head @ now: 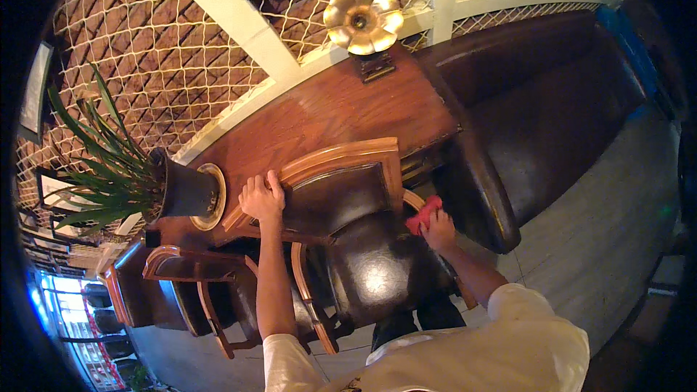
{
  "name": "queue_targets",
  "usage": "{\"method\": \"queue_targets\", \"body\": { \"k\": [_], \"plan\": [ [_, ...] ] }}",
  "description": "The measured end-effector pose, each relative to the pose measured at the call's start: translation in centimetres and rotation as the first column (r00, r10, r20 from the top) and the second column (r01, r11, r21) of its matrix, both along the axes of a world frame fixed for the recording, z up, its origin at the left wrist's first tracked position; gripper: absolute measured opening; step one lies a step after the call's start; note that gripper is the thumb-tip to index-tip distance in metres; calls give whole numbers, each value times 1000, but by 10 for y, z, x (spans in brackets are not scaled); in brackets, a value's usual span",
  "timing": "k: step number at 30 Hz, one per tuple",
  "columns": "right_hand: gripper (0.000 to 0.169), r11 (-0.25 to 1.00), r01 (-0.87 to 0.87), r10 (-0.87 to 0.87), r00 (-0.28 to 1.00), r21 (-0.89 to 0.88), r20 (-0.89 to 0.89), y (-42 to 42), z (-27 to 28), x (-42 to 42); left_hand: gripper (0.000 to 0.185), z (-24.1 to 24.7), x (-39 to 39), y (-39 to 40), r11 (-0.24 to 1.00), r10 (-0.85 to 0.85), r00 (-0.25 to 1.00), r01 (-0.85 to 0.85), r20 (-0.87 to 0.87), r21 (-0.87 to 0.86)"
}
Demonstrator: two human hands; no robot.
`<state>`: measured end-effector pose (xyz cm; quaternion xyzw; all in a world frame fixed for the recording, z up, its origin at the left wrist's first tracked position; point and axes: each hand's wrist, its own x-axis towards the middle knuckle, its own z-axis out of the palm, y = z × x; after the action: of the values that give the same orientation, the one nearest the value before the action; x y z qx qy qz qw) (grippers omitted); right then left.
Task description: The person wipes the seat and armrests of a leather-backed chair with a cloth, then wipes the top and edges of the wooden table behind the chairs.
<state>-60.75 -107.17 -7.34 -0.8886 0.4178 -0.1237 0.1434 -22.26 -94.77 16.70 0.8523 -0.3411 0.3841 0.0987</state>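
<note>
A wooden armchair with a dark leather seat (375, 267) and padded backrest (340, 196) stands in front of me. My left hand (262, 196) grips the top rail of its wooden backrest, thumb over the edge. In my right hand (439, 228) is a red cloth (423, 215), held against the wooden armrest beside the backrest. The cloth covers part of that armrest. Behind the chair runs a reddish-brown wooden table (326, 114).
A potted plant (188, 190) on a saucer and a brass flower-shaped horn (362, 19) stand on the table. To the right is a dark leather bench (533, 136); another wooden armchair (179, 267) is at left. Wire mesh covers the brick wall.
</note>
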Motion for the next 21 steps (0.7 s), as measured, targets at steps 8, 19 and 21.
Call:
{"method": "queue_targets", "body": {
  "k": [8, 19, 21],
  "plan": [
    [55, 934, 137, -87, 983, 330, -163, 73, 25, -114, 41, 3, -6, -5, 998, 8, 1000, -9, -17, -62],
    [62, 989, -109, 125, 979, 101, -159, -44, -39, 65, 42, 4, -10, -16, 996, 11, 1000, -12, -2, -92],
    [61, 963, -178, 237, 917, 200, -322, -55, -19, 101, 39, 2, -6, -14, 997, 44, 999, -42, 29, -64]
  ]
}}
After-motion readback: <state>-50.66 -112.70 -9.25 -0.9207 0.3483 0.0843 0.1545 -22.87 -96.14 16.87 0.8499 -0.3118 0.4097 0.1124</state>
